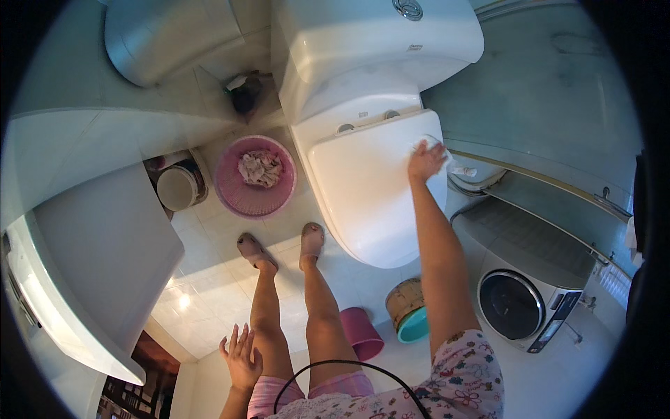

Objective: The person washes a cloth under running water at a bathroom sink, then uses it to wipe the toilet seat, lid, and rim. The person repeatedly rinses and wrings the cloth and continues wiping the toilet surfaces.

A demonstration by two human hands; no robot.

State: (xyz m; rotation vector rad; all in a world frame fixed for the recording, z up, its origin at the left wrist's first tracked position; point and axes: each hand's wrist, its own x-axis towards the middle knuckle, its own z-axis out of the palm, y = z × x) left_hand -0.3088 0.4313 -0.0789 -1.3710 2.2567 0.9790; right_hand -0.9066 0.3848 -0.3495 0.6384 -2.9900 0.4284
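Observation:
My right hand point(428, 161) lies over a crumpled white cloth point(430, 140), pressing it onto the right side of the closed white toilet lid point(366, 188). A loose, twisted end of the cloth hangs past the lid's edge. Fingers apart and with nothing in them, my left hand point(242, 359) hovers beside my left thigh. Behind the lid rises the toilet's white ceramic tank point(366, 47), with a chrome flush button point(408, 9) on top.
A pink plastic basket point(230, 180) holding crumpled fabric stands left of the toilet, near a lidded bucket point(177, 188). Right are a curved glass shower screen point(523, 105) and a front-loading washing machine point(510, 304). A magenta bucket point(361, 330) and a wooden tub point(403, 301) stand near my legs.

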